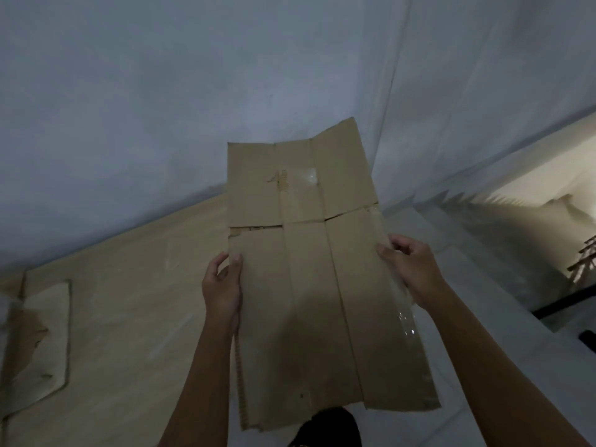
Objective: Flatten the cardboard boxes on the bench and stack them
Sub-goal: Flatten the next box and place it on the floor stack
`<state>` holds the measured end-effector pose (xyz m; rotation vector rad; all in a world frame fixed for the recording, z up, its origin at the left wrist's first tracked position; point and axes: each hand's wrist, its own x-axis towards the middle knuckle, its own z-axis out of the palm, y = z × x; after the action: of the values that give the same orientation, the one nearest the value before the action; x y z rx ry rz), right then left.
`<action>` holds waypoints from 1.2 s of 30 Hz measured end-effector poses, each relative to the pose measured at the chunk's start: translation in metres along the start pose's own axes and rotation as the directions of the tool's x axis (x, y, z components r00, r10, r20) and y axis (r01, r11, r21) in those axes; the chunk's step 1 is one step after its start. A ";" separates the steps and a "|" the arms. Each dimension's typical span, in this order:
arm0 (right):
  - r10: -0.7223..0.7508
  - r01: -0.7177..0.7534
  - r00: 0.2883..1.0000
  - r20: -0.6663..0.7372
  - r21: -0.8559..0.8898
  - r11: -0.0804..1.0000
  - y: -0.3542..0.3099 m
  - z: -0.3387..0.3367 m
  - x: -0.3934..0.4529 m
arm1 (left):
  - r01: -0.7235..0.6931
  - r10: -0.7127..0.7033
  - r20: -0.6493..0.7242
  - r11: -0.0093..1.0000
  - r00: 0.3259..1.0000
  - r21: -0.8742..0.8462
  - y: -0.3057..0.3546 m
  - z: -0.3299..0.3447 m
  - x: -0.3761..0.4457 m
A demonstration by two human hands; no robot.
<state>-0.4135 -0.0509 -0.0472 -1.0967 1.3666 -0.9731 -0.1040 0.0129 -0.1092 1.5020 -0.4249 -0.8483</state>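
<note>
A flattened brown cardboard box (pixel 309 285) is held up in front of me, long side running away from me, with creases along its length and clear tape on its right edge. My left hand (pixel 222 288) grips its left edge, thumb on top. My right hand (pixel 409 272) pinches the right taped edge. A second flattened cardboard piece (pixel 38 343) lies on the light wooden bench (pixel 135 301) at the far left.
A grey wall (pixel 193 91) rises behind the bench. To the right, a pale floor (pixel 483 317) runs toward a lit doorway (pixel 548 188). A dark shoe (pixel 329 427) shows below the held cardboard.
</note>
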 end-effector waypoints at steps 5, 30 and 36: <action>-0.060 0.058 0.998 -0.027 -0.070 0.996 -0.004 -0.058 0.094 | -0.012 0.011 -0.020 1.000 1.000 -0.014 -0.009 0.099 0.028; 0.301 -0.126 0.925 0.232 -0.561 0.818 0.079 -0.182 0.516 | 0.304 -0.263 -0.172 0.908 0.949 0.289 -0.147 0.422 0.154; 0.349 -0.158 0.915 0.201 -0.617 0.771 0.206 -0.200 0.592 | 0.516 -0.412 -0.316 0.748 0.854 0.418 -0.260 0.448 0.170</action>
<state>-0.6280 -0.5809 -0.3717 -1.4009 1.5472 -0.1384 -0.3732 -0.3818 -0.3713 2.2130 -0.0977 -1.0058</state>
